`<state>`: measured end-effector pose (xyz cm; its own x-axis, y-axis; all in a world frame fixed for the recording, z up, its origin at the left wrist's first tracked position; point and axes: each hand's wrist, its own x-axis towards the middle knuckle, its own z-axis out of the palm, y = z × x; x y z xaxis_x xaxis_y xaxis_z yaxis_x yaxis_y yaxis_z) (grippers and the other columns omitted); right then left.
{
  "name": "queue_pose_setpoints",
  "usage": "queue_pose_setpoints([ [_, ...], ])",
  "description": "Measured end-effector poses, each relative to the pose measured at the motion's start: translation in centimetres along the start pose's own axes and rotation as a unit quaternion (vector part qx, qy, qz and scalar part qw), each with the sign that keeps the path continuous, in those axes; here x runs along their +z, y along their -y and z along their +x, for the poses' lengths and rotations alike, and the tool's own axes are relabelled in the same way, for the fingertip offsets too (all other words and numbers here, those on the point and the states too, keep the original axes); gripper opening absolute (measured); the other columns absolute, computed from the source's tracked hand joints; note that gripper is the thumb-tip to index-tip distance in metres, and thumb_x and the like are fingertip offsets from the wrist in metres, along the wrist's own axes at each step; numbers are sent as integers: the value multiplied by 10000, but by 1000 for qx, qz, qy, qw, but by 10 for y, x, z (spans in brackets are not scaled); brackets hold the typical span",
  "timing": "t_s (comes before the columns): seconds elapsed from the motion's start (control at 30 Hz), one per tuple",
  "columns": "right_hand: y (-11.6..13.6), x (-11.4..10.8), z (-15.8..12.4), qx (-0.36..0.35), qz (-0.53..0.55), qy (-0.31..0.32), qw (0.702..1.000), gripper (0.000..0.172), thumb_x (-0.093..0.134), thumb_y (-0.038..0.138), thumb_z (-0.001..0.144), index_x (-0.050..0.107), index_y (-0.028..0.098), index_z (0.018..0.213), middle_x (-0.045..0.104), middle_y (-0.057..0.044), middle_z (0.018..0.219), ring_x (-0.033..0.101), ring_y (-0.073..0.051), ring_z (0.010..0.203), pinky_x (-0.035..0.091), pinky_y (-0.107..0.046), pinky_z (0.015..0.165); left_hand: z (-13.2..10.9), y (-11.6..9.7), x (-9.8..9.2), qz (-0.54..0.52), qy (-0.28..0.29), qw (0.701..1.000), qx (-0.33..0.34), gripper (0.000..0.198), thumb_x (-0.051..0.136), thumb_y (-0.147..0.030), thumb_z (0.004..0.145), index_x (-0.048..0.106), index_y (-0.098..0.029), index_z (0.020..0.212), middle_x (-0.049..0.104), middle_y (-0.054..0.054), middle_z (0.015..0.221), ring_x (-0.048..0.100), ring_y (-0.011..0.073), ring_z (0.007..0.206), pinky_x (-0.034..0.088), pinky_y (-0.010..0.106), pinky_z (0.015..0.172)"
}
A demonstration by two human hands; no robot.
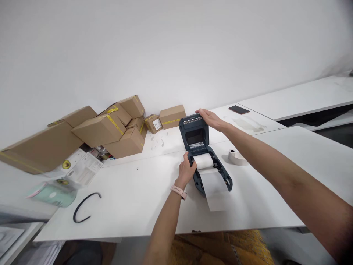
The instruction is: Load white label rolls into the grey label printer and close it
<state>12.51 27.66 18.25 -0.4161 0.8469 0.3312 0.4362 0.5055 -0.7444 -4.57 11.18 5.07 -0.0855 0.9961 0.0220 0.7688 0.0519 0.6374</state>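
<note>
A dark blue label printer [197, 182] stands on the white table with its lid [194, 132] raised. Inside it sits a white label roll [203, 161], and a strip of its paper [215, 189] runs out over the printer's front toward me. My left hand [186, 170] grips the printer's left side beside the roll, its thumb hidden in part. At the top edge of the lid, my right hand [211, 118] holds on, with some fingers behind it out of sight. To the right of the printer lies a loose white roll [237, 157].
Cardboard boxes [99, 129] are piled at the back left against the wall. A black headband-like loop [78, 209] and a mint-green pouch [56, 193] lie at the left. A dark phone [238, 109] rests at the back right. The table's front edge [132, 237] is near me.
</note>
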Motion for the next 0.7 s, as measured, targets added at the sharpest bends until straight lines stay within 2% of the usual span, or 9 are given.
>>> queue_pose_setpoints([
  [0.07, 0, 2, -7, -12, 2, -7, 1000, 635, 153, 621, 961, 505, 202, 1284, 562, -83, 1326, 499, -257, 1216, 396, -405, 1057, 0, 3, 4, -28, -5, 1000, -3, 619, 424, -380, 933, 192, -211, 1481, 685, 114, 1162, 681, 239, 886, 479, 351, 821],
  [0.17, 5, -1, -30, -31, 22, -24, 999, 572, 183, 604, 971, 519, 227, 1241, 578, -58, 1276, 512, -224, 1159, 395, -391, 1040, -2, 7, 8, -80, -17, 997, -16, 672, 454, -430, 928, 166, -201, 1491, 565, 157, 1369, 613, 250, 1150, 461, 348, 935],
  [0.27, 9, -2, -68, -35, 54, -38, 997, 475, 266, 556, 974, 518, 257, 1244, 564, -43, 1302, 505, -228, 1188, 386, -389, 1048, -10, 5, 4, -145, -94, 984, -43, 713, 367, -501, 958, 68, -183, 1521, 265, 153, 1581, 346, 214, 1420, 372, 313, 1081],
  [0.37, 5, 4, -117, -31, 67, -27, 997, 427, 329, 504, 965, 480, 277, 1294, 522, -51, 1379, 482, -261, 1257, 394, -416, 1057, -22, -6, -7, -214, -169, 962, -31, 604, 109, -497, 998, -36, -261, 1535, 22, 36, 1640, 121, 154, 1493, 309, 293, 1140],
  [0.43, -2, 13, -151, -50, 62, -17, 997, 436, 354, 465, 962, 427, 294, 1356, 445, -52, 1467, 410, -276, 1345, 355, -442, 1103, -29, -16, -10, -259, -158, 953, -3, 569, 10, -484, 993, -68, -322, 1532, -7, -21, 1639, 97, 137, 1493, 308, 294, 1147],
  [0.5, -11, 24, -179, -80, 52, -14, 995, 465, 358, 421, 967, 355, 317, 1421, 345, -40, 1542, 304, -271, 1423, 288, -458, 1154, -35, -25, -8, -305, -119, 945, 25, 572, 1, -492, 991, -64, -331, 1536, 4, -37, 1637, 107, 134, 1491, 283, 297, 1165],
  [0.6, -25, 40, -209, -100, 41, -12, 994, 525, 343, 380, 985, 223, 342, 1494, 219, -20, 1599, 179, -246, 1473, 211, -467, 1194, -44, -33, 4, -342, -74, 935, 53, 603, 104, -516, 998, -10, -297, 1548, 33, -28, 1636, 105, 145, 1493, 214, 299, 1198],
  [0.7, -38, 51, -225, -98, 37, -6, 994, 553, 333, 366, 996, 151, 350, 1518, 138, -4, 1621, 115, -236, 1487, 176, -479, 1206, -54, -31, 15, -336, -66, 939, 26, 628, 193, -533, 993, 35, -293, 1552, 18, -36, 1635, 54, 172, 1500, 156, 330, 1219],
])
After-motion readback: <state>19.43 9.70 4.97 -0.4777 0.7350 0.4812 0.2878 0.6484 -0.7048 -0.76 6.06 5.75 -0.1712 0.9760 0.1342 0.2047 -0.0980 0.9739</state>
